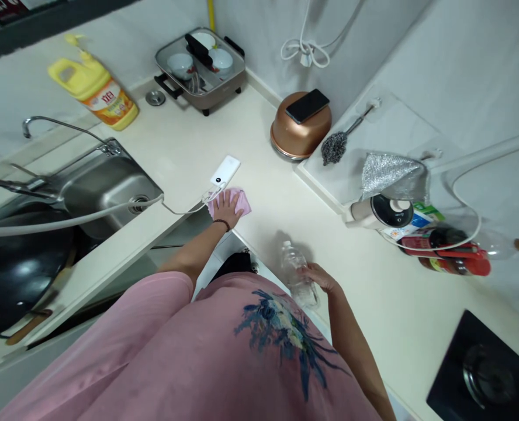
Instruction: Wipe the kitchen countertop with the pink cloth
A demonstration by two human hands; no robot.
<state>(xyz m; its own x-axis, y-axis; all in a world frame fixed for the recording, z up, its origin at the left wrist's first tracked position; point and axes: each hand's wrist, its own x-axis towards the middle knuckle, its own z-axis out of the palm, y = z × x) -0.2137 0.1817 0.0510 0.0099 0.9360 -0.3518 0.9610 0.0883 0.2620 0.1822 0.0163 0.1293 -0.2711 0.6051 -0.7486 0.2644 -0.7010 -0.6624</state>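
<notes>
My left hand lies with spread fingers on a pink cloth, pressing it against the counter near its inner corner. Just beyond the fingertips is a white power bank, with a white cable plugged into it that trails left toward the sink. My right hand grips a clear plastic bottle from its right side, close to the counter's front edge. The bottle is capped and looks tilted away from me; whether its base touches the counter I cannot tell.
A sink and black wok are at left. Behind stand a yellow detergent jug and an electric pan holding bowls. A phone rests on a copper-coloured pot. Sauce bottles and a stove are right.
</notes>
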